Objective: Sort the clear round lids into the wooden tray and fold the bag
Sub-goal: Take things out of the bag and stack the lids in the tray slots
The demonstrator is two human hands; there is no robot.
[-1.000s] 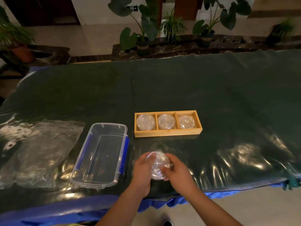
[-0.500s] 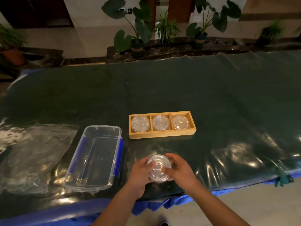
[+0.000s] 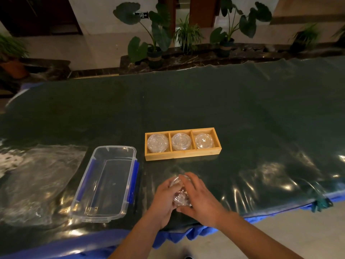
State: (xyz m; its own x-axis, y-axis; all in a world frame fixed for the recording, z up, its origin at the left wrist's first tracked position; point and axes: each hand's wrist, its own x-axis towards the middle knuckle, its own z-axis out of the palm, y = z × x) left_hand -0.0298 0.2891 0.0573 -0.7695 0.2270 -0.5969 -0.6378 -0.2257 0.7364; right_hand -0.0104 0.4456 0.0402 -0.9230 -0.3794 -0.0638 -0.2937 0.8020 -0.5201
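Note:
Both hands hold a small stack of clear round lids [image 3: 180,197] just above the table's near edge. My left hand [image 3: 165,199] cups its left side and my right hand [image 3: 199,199] covers its top and right side, hiding most of it. Beyond them lies the wooden tray [image 3: 183,157] with three compartments, each holding a stack of clear lids [image 3: 157,143]. The clear plastic bag [image 3: 37,176] lies flat and spread out at the far left of the table.
A clear rectangular plastic box [image 3: 106,182] with blue latches stands open between the bag and my hands. Glossy dark green plastic sheeting [image 3: 242,109] covers the table. Potted plants [image 3: 155,40] line a ledge behind the far edge.
The lids have been turned from facing up to lying on edge between my hands, and my right hand has closed further over them. The view has shifted slightly.

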